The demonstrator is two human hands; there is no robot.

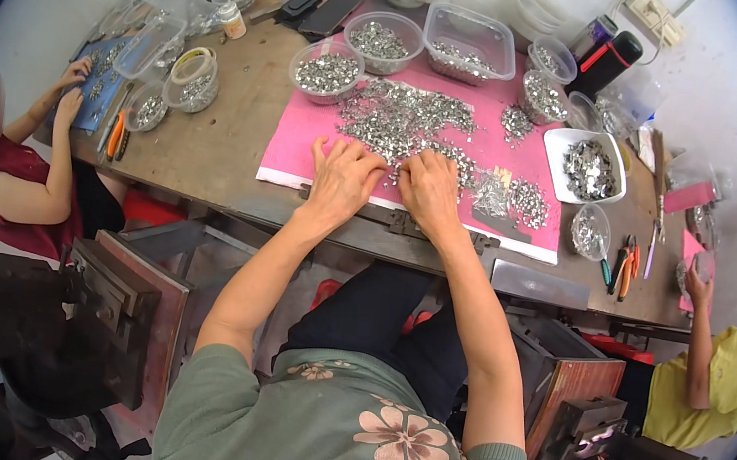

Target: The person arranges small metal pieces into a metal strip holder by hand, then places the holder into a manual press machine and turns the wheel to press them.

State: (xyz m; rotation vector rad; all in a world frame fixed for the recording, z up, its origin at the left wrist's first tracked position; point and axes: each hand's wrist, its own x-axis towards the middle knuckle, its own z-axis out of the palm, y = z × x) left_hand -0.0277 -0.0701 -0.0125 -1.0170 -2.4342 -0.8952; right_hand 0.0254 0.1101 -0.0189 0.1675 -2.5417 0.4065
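Note:
A wide pile of small shiny metal pieces (401,114) is spread over a pink sheet (296,143) on the table before me. At the pile's near edge, my left hand (342,181) is closed with its fingers bent down. Close beside it my right hand (429,190) is curled the same way, thumb side facing the left. Both sets of fingertips meet the nearest metal pieces; whatever they pinch is too small or hidden to make out. Right of my right hand lie a clear plastic bag (491,193) of pieces and a smaller loose heap (528,204).
Round tubs (325,76), a rectangular clear container (471,40) and a white tray (551,151) hold metal pieces. Pliers (629,267) lie at right, near a black flask (612,58). Co-workers sit at left (25,179) and right (719,374). A metal plate (538,284) sits at the table edge.

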